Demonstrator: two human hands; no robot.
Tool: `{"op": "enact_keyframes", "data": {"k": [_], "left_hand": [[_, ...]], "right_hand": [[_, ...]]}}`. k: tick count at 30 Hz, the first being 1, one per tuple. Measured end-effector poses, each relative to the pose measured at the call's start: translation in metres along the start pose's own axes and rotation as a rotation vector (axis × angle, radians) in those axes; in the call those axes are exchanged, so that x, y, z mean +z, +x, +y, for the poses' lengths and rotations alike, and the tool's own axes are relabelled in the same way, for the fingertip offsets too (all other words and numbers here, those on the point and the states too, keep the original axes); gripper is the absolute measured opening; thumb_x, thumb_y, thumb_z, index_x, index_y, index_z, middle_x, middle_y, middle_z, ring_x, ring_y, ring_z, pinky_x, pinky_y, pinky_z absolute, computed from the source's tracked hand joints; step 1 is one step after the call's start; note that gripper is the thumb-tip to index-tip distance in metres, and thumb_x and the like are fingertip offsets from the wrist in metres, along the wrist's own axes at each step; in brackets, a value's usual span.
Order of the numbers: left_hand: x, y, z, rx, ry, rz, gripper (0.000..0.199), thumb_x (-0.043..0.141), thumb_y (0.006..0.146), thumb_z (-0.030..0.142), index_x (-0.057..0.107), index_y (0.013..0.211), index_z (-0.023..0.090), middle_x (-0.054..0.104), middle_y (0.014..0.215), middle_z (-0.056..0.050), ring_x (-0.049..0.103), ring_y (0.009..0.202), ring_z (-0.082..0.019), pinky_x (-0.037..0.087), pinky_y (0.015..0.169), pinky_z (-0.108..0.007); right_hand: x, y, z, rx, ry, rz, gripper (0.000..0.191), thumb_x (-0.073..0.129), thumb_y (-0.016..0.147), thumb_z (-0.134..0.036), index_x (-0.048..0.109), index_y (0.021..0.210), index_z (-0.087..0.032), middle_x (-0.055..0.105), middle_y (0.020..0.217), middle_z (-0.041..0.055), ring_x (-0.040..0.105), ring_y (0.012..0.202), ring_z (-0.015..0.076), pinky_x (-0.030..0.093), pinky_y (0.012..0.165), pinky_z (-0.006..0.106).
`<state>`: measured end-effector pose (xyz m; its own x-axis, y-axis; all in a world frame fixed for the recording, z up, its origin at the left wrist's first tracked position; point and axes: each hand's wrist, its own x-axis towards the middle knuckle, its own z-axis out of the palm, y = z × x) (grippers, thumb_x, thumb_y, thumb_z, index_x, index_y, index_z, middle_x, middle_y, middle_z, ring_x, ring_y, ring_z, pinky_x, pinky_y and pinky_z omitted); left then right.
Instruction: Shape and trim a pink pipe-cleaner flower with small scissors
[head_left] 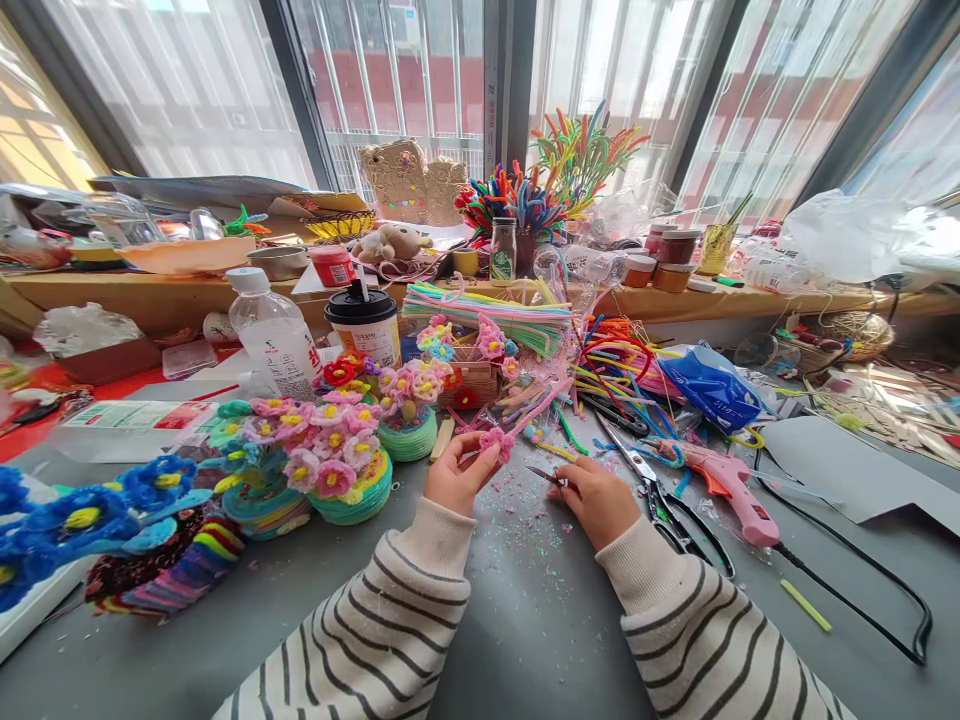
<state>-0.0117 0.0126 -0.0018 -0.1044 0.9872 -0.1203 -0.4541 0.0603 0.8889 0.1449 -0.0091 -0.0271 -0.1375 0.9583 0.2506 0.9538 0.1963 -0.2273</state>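
My left hand (459,478) is closed, pinching a pink pipe-cleaner flower (496,445) between thumb and fingers. From the flower a fuzzy pink stem runs up and to the right. Just right of it, my right hand (600,500) is closed around small scissors (546,475), whose dark pointed blades face left toward the flower without touching it. The fingers hide the scissors' handles. Pink fuzz and glittery bits lie scattered on the grey table (517,610) beneath both hands.
Potted pipe-cleaner flowers (337,450) crowd the left, with blue flowers (82,520) nearest. A bottle (274,335) and lidded cup (365,325) stand behind. Loose pipe cleaners (487,318) lie ahead. Large scissors (660,500) and a corded pink glue gun (731,490) lie right.
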Motion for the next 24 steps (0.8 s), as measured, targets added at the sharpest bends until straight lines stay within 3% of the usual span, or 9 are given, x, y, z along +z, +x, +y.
{"op": "enact_keyframes", "data": {"k": [5, 12, 18, 24], "left_hand": [[0.0008, -0.0026, 0.0017, -0.083, 0.035, -0.037, 0.030, 0.069, 0.040, 0.019, 0.053, 0.064, 0.012, 0.058, 0.060, 0.001, 0.056, 0.056, -0.010, 0.048, 0.053, -0.023], [0.0021, -0.0043, 0.0018, -0.119, 0.078, -0.091, 0.033, 0.071, 0.038, 0.020, 0.052, 0.063, 0.012, 0.059, 0.059, 0.000, 0.056, 0.056, -0.011, 0.048, 0.054, -0.023], [0.0027, -0.0053, 0.0020, -0.111, 0.110, -0.086, 0.032, 0.071, 0.036, 0.021, 0.050, 0.058, 0.011, 0.057, 0.054, 0.002, 0.056, 0.052, -0.010, 0.048, 0.051, -0.023], [0.0027, -0.0064, 0.0035, -0.092, 0.124, -0.099, 0.031, 0.070, 0.039, 0.022, 0.049, 0.058, 0.011, 0.057, 0.055, 0.001, 0.055, 0.054, -0.011, 0.050, 0.050, -0.025]], "right_hand": [[-0.0002, -0.0013, -0.0023, 0.095, 0.000, 0.036, 0.002, 0.056, 0.065, -0.021, 0.057, 0.064, -0.020, 0.057, 0.069, -0.0008, 0.054, 0.062, 0.0143, 0.035, 0.051, 0.022], [0.0020, -0.0022, -0.0012, 0.072, 0.012, 0.069, 0.008, 0.054, 0.068, -0.017, 0.060, 0.070, -0.021, 0.057, 0.074, 0.0015, 0.054, 0.069, 0.0154, 0.036, 0.055, 0.023], [-0.0008, -0.0022, -0.0009, 0.093, 0.032, 0.092, 0.006, 0.061, 0.061, -0.023, 0.058, 0.056, -0.020, 0.055, 0.064, 0.0009, 0.051, 0.068, 0.0171, 0.037, 0.059, 0.025], [-0.0001, -0.0016, 0.0006, 0.046, 0.045, 0.116, 0.006, 0.058, 0.064, -0.017, 0.061, 0.062, -0.022, 0.057, 0.067, 0.0013, 0.049, 0.070, 0.0178, 0.037, 0.062, 0.026]]}}
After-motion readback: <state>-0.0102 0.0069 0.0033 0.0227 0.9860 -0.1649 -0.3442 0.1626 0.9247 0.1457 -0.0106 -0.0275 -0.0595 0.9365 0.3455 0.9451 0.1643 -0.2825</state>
